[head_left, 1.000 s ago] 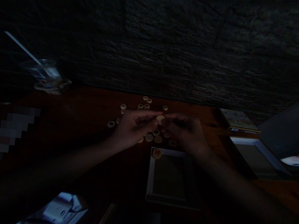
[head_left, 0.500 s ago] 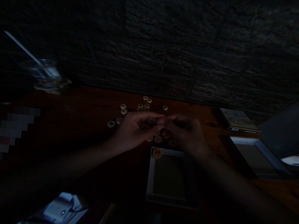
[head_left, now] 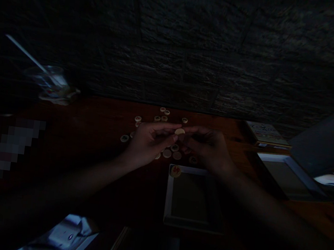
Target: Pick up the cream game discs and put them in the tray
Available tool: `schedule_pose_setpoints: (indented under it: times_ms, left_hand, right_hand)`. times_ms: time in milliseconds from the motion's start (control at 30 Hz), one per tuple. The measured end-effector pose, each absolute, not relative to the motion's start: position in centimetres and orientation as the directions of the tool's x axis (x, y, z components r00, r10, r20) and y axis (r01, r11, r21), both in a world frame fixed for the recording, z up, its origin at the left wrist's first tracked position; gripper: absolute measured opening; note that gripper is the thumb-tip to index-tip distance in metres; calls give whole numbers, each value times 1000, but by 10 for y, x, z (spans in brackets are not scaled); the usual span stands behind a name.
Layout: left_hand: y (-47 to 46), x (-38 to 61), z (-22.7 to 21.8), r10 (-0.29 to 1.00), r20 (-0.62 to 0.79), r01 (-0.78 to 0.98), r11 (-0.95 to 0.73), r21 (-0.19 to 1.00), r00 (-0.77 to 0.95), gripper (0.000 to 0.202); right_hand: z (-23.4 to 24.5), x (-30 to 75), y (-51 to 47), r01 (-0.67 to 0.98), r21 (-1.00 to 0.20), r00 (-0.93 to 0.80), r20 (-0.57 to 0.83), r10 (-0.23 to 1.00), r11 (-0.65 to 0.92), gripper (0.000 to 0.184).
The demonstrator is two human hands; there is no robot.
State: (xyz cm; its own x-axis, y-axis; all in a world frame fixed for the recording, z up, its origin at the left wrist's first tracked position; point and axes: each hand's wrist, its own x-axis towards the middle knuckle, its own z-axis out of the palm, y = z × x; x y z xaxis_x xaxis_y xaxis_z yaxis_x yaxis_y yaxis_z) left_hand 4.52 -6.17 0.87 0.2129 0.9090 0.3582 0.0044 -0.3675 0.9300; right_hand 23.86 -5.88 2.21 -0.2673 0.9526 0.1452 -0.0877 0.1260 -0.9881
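Note:
Between the fingertips of both hands sits a round, pale xiangqi piece (head_left: 180, 131), its visible face plain. My left hand (head_left: 153, 137) pinches it from the left, thumb below and index finger above. On the other side my right hand (head_left: 205, 144) grips its right edge. Several more xiangqi pieces (head_left: 167, 153) lie on the wooden table beneath and beyond the hands, some with red or dark characters, some blank side up. One piece with a red character (head_left: 176, 171) is at the near box tray's (head_left: 169, 198) upper left corner.
At the right stand a second shallow box tray (head_left: 288, 176) and a printed box (head_left: 267, 134). A clear cup with a straw (head_left: 49, 78) is at the far left. A dark stone-block wall (head_left: 175, 61) rises behind the table (head_left: 100, 121). The scene is very dim.
The piece between my fingers has turned so its pale flat face now shows. My fingers have parted slightly around it; both hands stay in about the same place.

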Motion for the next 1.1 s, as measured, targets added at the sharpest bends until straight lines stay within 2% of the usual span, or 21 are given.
schedule_pose_setpoints:
  times_ms: [133,233,367,500,600,833,1000,1100]
  left_hand:
    - [-60,46,9,908,376,-27,-378,926,186,34]
    - [-60,47,11,932,326,-58,-321,945,157,30]
    - [-61,48,14,961,219,-158,-193,968,167,24]
    - [-62,49,14,953,182,-322,-97,942,244,23]
    - [-62,50,15,959,147,-354,-54,934,243,25]
    - [-62,52,18,972,86,-402,9,915,219,29]
    - [-61,50,17,972,83,-369,4,929,221,30]
    - [-59,47,13,967,101,-320,-21,947,235,32]
  right_hand:
    - [22,237,-61,-58,-982,-241,190,952,182,35]
    - [23,238,-65,46,-943,-222,311,924,329,26]
    - [23,243,-68,287,-736,-240,564,790,613,19]
    - [23,247,-68,398,-570,-285,668,687,719,22]
    - [23,247,-67,412,-527,-310,686,658,743,20]
    - [22,246,-65,420,-634,-241,612,753,649,25]
    - [24,248,-64,444,-570,-317,622,716,691,31]
    - [29,249,-65,446,-542,-366,616,698,712,28]
